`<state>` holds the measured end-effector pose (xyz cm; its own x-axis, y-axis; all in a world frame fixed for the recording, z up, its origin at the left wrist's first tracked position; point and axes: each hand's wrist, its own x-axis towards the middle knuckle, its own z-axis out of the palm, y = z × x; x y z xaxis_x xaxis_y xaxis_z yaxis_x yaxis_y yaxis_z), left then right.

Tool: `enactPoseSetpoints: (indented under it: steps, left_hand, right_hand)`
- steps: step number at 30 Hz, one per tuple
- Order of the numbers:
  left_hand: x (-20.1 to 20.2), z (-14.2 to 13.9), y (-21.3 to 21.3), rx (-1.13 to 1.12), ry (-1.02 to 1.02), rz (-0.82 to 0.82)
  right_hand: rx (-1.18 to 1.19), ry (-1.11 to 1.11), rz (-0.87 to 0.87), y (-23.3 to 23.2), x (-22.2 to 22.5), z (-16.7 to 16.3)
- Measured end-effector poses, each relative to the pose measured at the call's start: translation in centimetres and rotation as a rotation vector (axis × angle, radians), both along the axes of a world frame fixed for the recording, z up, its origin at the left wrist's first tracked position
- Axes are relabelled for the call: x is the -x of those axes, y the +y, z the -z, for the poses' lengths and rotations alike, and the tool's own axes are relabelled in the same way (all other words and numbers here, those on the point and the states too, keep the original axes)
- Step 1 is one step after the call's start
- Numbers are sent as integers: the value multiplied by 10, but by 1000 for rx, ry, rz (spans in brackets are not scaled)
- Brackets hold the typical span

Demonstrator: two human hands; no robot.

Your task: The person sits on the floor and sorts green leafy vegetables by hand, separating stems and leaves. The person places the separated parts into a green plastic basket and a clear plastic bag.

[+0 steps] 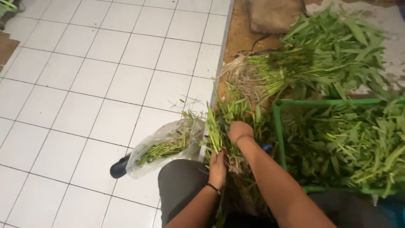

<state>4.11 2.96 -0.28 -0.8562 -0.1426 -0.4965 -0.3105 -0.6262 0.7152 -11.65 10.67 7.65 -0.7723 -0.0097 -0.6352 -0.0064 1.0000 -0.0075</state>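
From the head camera, the left hand (217,169) is clenched around the lower stems of a bunch of leafy greens (223,122), near the rooty ends, holding it upright just past the knee. The right hand (239,131) sits higher on the same bunch, fingers curled in among the stems; whether it pinches one stalk or merely parts them I cannot tell. The bunch stands between a clear plastic bag (168,145) of trimmed stems, lying on the white tiled floor (84,84) to the left, and a green crate (276,126) full of the same greens to the right. A rooted heap (312,55) lies beyond on bare ground. To sort well, I judge the lower grip should stay firm while the upper hand works stalks singly, keeping roots together.
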Motion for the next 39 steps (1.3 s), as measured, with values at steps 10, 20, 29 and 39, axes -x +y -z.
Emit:
enactPoseSetpoints:
  steps: [10, 20, 29, 39]
  left_hand:
    - [6, 5, 9, 101, 128, -88]
    - [16, 6, 2, 411, 300, 29]
    - [7, -9, 4, 126, 224, 256]
    - [2, -43, -3, 14, 207, 285]
  right_hand:
    - [727, 404, 281, 73, -10, 19]
    - [1285, 438, 839, 135, -30, -55]
    - [1143, 285, 336, 125, -79, -45]
    - [1170, 310, 434, 99, -97, 3]
